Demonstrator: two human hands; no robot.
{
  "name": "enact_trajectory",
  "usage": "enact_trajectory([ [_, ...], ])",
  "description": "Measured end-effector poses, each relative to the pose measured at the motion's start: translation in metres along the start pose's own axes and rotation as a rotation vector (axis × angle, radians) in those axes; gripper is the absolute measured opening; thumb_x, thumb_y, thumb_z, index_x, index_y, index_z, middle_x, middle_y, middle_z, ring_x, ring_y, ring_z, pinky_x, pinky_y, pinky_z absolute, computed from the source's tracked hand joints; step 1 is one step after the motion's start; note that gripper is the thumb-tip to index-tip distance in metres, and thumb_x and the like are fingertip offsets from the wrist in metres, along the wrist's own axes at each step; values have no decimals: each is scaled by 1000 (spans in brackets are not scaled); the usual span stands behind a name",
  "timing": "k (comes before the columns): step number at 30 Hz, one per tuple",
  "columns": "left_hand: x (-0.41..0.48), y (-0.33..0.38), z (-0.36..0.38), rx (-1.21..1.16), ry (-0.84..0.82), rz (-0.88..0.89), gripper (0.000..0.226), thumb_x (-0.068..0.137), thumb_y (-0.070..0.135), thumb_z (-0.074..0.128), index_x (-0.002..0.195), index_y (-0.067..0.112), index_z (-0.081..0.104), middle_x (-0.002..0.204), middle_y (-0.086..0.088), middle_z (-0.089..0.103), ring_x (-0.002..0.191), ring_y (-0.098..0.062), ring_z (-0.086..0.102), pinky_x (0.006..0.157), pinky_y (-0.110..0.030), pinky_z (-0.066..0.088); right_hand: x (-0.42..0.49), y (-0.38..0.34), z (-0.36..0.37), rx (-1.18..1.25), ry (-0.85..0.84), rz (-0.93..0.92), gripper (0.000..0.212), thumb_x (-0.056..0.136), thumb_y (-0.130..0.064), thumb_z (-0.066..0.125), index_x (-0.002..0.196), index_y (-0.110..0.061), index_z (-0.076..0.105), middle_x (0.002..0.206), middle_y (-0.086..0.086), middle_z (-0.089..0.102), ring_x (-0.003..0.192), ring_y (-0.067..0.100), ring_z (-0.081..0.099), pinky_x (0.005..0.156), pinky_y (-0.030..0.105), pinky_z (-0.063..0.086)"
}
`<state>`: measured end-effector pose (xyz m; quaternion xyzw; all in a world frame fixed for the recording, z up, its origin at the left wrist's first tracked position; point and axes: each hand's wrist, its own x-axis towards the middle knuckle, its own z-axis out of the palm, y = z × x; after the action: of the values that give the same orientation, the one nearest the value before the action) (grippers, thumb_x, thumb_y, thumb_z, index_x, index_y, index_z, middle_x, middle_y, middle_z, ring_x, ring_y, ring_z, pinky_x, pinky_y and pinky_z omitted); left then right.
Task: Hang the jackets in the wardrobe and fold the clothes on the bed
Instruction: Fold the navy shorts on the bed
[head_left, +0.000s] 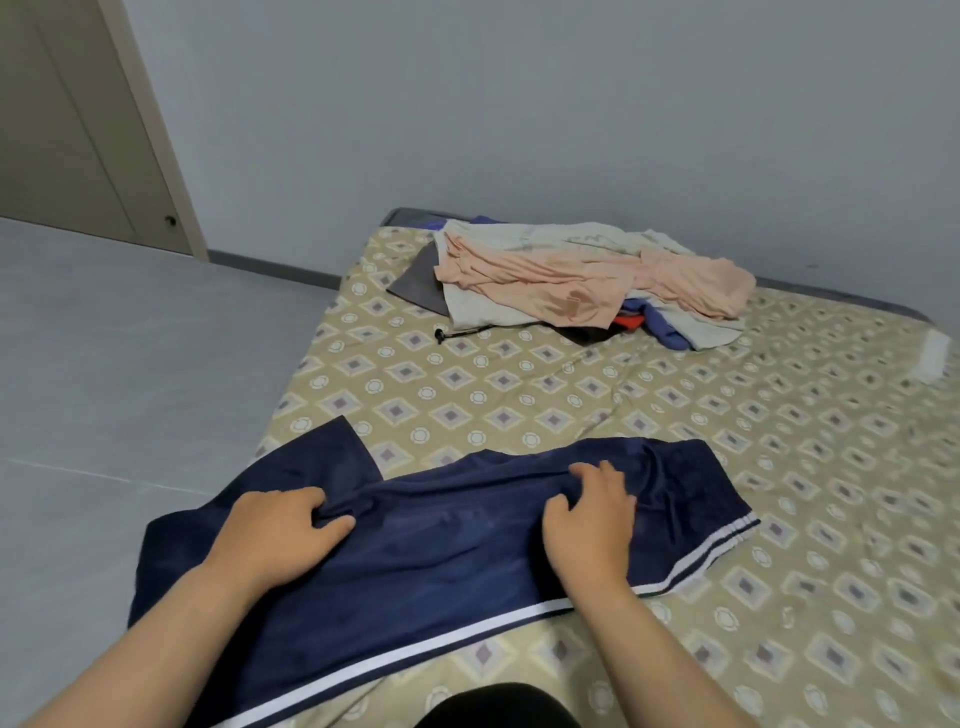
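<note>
Both hands — left hand, right hand — pinch the navy garment at the bed's near edge; far-corner pile unfolded — most remains.

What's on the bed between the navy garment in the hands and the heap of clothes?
Head view: only bare patterned sheet between navy garment and heap; a black cord tip lies by it.

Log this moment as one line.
phase: folding | left hand: grips navy garment | right hand: grips same | clothes pile: unfolded, farther up bed
</note>
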<state>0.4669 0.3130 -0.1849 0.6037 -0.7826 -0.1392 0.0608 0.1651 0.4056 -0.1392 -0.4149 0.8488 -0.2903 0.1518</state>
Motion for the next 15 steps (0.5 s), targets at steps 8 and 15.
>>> enact_trajectory([
  [8,-53,-78,-23,-75,-100,-208,19,77,52,54,83,35,59,81,16,66,90,-16,61,72,-29,38,-97,-107,99,56,-768,-452,47,98,-26,51,144,-25,41,151,-10,36,138,12,38,108,18,27],
  [15,-54,-101,-46,-319,-345,-263,19,64,18,52,74,30,63,77,13,64,78,-12,60,66,-27,43,-124,-138,142,-55,-763,-555,81,89,-48,62,156,-31,21,165,-12,10,150,10,16,117,26,21],
])
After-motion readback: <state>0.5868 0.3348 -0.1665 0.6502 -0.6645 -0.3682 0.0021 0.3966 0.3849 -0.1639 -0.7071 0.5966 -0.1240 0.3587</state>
